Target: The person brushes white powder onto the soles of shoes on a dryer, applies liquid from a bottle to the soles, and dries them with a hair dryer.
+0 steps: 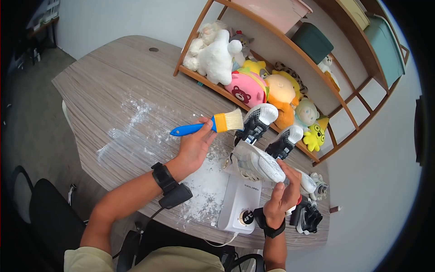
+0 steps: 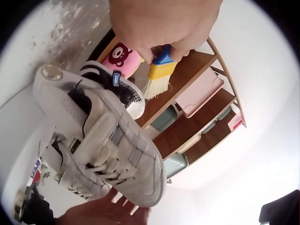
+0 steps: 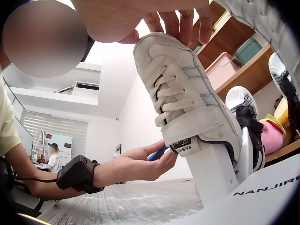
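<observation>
A paintbrush (image 1: pixel 220 123) with a blue handle, yellow band and pale bristles is pinched between the thumb and fingers of my left hand (image 1: pixel 192 149). Its bristles point toward the shoes on the far side. A white lace-up sneaker (image 2: pixel 124 147) hangs toe-up on a post of the white shoe dryer (image 1: pixel 239 199), whose display reads 48°C. My right hand (image 1: pixel 283 199) is at the sneaker's toe, fingers extended along it. In the right wrist view the fingertips (image 3: pixel 185 28) show just behind the toe. Another white sneaker (image 2: pixel 77 173) stands beside it, partly hidden.
Black-and-white shoes (image 1: pixel 259 122) stand upright behind the dryer. More shoes (image 1: pixel 310 217) lie at the right end of the table. White powder and flakes (image 1: pixel 199 192) cover the tabletop. A wooden shelf (image 1: pixel 272 34) with plush toys (image 1: pixel 247 88) and bins borders the far edge.
</observation>
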Demonstrator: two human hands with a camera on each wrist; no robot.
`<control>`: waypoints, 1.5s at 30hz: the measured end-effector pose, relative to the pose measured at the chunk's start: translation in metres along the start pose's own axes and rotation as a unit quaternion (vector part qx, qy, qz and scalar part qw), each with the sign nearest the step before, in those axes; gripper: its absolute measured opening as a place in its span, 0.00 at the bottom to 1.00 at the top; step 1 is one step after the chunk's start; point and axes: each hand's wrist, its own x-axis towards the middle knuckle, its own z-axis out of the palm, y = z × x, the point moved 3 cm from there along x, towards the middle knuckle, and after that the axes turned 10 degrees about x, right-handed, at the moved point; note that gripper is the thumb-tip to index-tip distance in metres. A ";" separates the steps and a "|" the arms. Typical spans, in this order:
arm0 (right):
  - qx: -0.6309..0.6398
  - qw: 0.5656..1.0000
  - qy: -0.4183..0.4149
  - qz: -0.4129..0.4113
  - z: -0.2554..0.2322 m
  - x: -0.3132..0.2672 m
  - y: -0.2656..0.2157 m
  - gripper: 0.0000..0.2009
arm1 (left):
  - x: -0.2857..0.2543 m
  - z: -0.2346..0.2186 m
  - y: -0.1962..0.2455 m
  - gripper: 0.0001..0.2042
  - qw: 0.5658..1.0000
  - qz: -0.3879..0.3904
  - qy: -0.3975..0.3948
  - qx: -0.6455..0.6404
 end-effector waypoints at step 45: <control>0.185 0.978 -0.088 0.023 -0.034 -0.015 0.001 0.26 | -0.090 0.066 0.085 0.08 0.783 0.235 -0.347 0.459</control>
